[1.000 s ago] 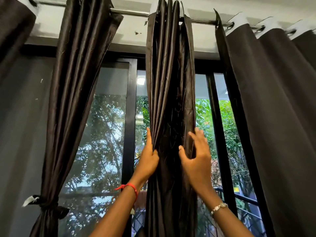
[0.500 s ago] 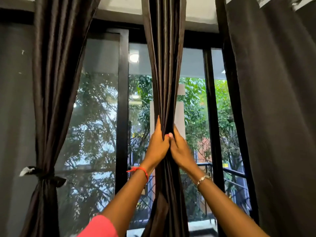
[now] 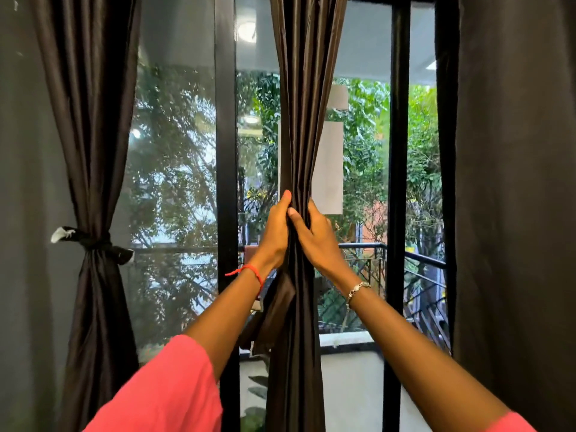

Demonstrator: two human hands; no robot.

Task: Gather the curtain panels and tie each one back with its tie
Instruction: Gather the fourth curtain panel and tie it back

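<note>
At the centre of the window, the dark brown satin middle curtain panel [image 3: 300,88] hangs gathered into a narrow bundle of folds in front of the black window frame [image 3: 226,151]. Both hands are clamped on it at the same height. The left hand [image 3: 276,233] wraps the bundle from the left with its thumb pointing up, and the right hand [image 3: 316,236] wraps it from the right. The 2 hands touch each other across the front of the fabric. Below the grip the fabric falls straight down, and a loose flap bulges out beside the left forearm.

A red thread bracelet [image 3: 251,271] circles the left wrist, a silver chain bracelet [image 3: 358,289] the right, and a pink sleeve [image 3: 165,391] covers the left upper arm.

Far to the left, a 2nd dark brown satin curtain panel [image 3: 90,120] is cinched at its waist by a black fabric tie with a white end [image 3: 92,241]. At the right edge, a matte dark curtain panel [image 3: 514,182] hangs loose and spread wide. Beyond the glass are green trees [image 3: 364,135] and a black metal railing [image 3: 420,260].
</note>
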